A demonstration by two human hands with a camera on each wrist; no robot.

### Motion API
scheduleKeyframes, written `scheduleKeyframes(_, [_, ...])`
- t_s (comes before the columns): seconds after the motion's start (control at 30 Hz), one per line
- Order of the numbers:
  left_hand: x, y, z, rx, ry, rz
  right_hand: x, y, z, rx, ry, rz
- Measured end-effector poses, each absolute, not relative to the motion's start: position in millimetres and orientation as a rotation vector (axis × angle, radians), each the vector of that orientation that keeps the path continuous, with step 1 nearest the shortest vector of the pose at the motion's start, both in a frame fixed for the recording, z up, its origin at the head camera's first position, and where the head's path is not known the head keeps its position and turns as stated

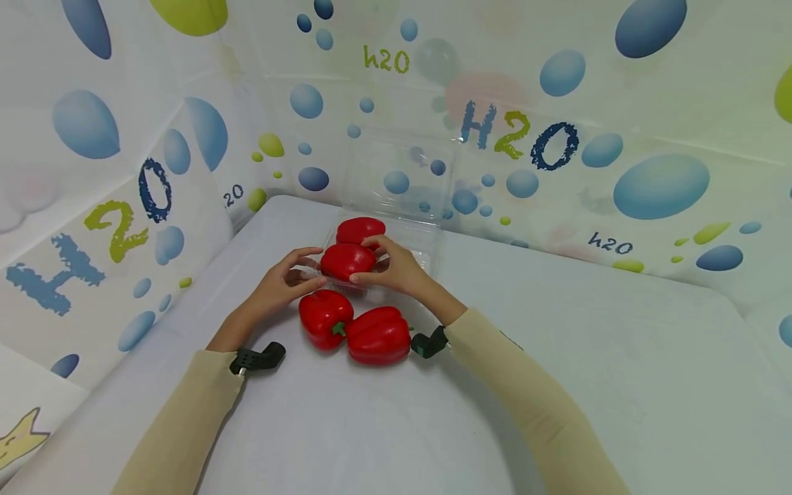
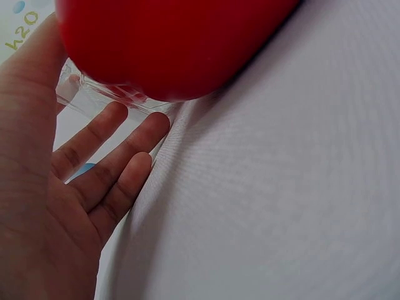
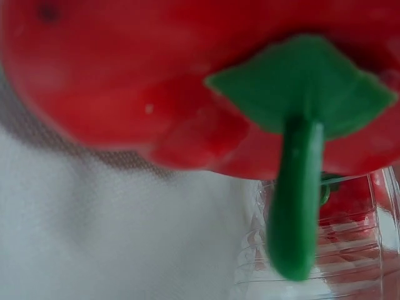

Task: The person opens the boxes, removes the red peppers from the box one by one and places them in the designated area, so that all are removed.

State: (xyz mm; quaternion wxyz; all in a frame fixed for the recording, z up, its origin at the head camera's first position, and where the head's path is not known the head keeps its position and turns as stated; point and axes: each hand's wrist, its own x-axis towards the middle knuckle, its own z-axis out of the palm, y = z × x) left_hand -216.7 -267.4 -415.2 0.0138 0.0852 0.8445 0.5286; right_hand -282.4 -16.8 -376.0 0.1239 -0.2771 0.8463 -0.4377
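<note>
In the head view, a red bell pepper (image 1: 348, 262) lies at the near side of a clear plastic clamshell box (image 1: 427, 240), with another red pepper (image 1: 361, 229) behind it. My right hand (image 1: 399, 268) holds the nearer one between thumb and fingers. At the box's left side is my left hand (image 1: 286, 280), its fingers spread loosely. The left wrist view shows those fingers (image 2: 115, 156) close to the box wall; whether they touch it I cannot tell. Two more red peppers, a left one (image 1: 324, 320) and a right one (image 1: 379, 335), lie in front of the box.
The box's clear lid (image 1: 396, 172) stands raised at the back, against the patterned sheet (image 1: 526, 206). White cloth (image 1: 588, 344) covers the table. Dark devices are worn on the left wrist (image 1: 260, 357) and right wrist (image 1: 430, 342). A green stem (image 3: 300, 194) fills much of the right wrist view.
</note>
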Motion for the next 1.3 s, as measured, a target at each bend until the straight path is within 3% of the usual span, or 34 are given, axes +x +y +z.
scheduleKeyframes(1.3, [-219.1,-269.1,-417.8,0.300,2.649,1.622,-283.8,-15.4,-375.5,-0.760,2.382,-1.288])
